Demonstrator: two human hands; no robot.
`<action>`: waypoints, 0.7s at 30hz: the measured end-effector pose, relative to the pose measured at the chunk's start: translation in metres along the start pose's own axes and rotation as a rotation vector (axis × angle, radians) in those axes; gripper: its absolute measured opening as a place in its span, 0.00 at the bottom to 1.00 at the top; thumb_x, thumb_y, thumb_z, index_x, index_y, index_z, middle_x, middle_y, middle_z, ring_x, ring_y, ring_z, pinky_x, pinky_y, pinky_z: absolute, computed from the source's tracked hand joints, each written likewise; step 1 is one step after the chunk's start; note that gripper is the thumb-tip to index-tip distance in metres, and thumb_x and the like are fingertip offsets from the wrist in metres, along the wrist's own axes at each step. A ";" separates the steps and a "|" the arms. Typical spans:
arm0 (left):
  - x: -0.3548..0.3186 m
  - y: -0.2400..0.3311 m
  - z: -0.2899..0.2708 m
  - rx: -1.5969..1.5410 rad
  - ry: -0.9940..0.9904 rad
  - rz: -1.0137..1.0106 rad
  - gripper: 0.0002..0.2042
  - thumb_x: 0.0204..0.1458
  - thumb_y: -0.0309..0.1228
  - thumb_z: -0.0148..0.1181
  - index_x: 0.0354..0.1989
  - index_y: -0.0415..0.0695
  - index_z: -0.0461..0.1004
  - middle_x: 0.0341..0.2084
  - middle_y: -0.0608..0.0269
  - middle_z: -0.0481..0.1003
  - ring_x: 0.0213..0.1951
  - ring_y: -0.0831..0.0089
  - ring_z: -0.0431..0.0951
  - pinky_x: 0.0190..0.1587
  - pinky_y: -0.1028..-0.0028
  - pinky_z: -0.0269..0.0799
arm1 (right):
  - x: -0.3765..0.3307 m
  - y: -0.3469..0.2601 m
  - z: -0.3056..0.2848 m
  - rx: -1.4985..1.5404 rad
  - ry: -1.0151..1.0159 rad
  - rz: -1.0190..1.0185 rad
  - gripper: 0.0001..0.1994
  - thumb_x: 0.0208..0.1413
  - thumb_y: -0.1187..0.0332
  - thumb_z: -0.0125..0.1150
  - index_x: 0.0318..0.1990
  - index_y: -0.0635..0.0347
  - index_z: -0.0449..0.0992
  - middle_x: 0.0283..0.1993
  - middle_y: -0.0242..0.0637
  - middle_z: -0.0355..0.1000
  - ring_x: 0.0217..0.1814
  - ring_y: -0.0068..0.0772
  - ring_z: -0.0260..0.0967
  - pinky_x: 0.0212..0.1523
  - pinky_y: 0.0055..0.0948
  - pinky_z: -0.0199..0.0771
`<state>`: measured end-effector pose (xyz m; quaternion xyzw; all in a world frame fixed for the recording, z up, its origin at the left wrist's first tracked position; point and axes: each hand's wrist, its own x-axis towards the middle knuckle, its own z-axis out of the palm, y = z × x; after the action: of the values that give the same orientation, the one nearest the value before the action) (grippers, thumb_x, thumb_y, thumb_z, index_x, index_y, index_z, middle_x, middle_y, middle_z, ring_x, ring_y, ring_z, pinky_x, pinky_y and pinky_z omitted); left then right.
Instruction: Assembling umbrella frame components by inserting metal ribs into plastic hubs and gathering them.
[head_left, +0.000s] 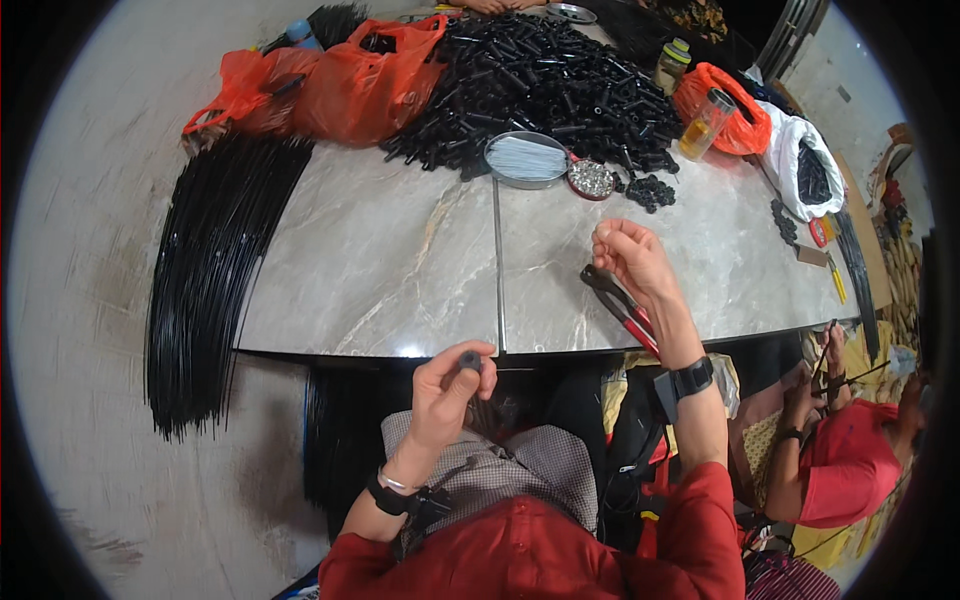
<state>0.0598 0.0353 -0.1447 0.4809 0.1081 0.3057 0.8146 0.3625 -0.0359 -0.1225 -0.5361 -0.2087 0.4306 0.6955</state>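
Observation:
My left hand (440, 400) is closed round a short black cylindrical piece (470, 360), its round end facing up, just in front of the table's near edge. Over the table, my right hand (635, 262) has thumb and fingertips pinched together; whatever may be between them is too small to make out. Pincers with red handles (640, 325) lie on the table beneath my right hand and wrist. Beyond that hand sit a red dish of small shiny metal parts (591, 181), a cluster of small black parts (652, 194) and a round metal tray (490, 172) holding thin pale strips.
A large heap of black tubes (550, 85) covers the far middle of the grey marbled table (390, 240). Long black rods (215, 270) hang over its left edge. Orange bags (365, 85), a jar with yellow liquid (705, 125) and a white sack (795, 165) stand around. A co-worker (850, 460) sits at right.

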 end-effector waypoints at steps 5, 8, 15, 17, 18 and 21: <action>-0.004 -0.001 -0.006 -0.009 0.024 0.063 0.21 0.57 0.40 0.59 0.50 0.35 0.70 0.24 0.62 0.68 0.28 0.75 0.65 0.32 0.75 0.63 | -0.030 0.022 0.025 0.012 -0.015 -0.004 0.05 0.55 0.74 0.62 0.36 0.61 0.72 0.29 0.33 0.73 0.28 0.21 0.71 0.31 0.19 0.74; -0.007 0.002 -0.004 -0.014 0.018 0.066 0.21 0.57 0.40 0.59 0.50 0.35 0.70 0.24 0.62 0.68 0.28 0.75 0.65 0.31 0.75 0.62 | -0.045 0.038 0.036 0.098 -0.049 -0.004 0.07 0.55 0.75 0.63 0.39 0.60 0.71 0.32 0.35 0.75 0.31 0.22 0.72 0.33 0.20 0.74; -0.012 0.007 0.006 0.000 -0.039 0.082 0.20 0.58 0.40 0.57 0.51 0.35 0.70 0.25 0.62 0.69 0.28 0.76 0.66 0.31 0.76 0.63 | -0.098 0.038 0.076 0.255 -0.239 -0.057 0.07 0.57 0.76 0.58 0.42 0.60 0.69 0.39 0.37 0.72 0.39 0.26 0.71 0.39 0.23 0.74; -0.015 0.008 0.010 0.003 -0.051 0.080 0.21 0.58 0.40 0.58 0.51 0.35 0.70 0.26 0.62 0.69 0.29 0.77 0.67 0.31 0.77 0.63 | -0.110 0.039 0.084 0.270 -0.260 -0.076 0.07 0.57 0.76 0.58 0.42 0.61 0.69 0.38 0.38 0.72 0.39 0.26 0.71 0.39 0.24 0.74; -0.017 0.008 0.012 0.002 -0.045 0.084 0.21 0.58 0.40 0.58 0.51 0.35 0.70 0.26 0.62 0.69 0.29 0.77 0.67 0.31 0.77 0.63 | -0.116 0.039 0.087 0.285 -0.279 -0.097 0.07 0.57 0.77 0.58 0.42 0.61 0.69 0.38 0.38 0.72 0.39 0.27 0.71 0.39 0.24 0.74; -0.023 0.007 0.017 -0.013 -0.084 0.091 0.22 0.57 0.40 0.58 0.52 0.35 0.70 0.27 0.62 0.71 0.29 0.77 0.68 0.32 0.78 0.65 | -0.135 0.038 0.100 0.195 -0.247 -0.166 0.08 0.56 0.79 0.59 0.41 0.62 0.68 0.38 0.39 0.72 0.39 0.26 0.71 0.40 0.24 0.74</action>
<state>0.0465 0.0114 -0.1325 0.4926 0.0497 0.3227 0.8067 0.1995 -0.0883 -0.1010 -0.3902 -0.2934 0.4524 0.7463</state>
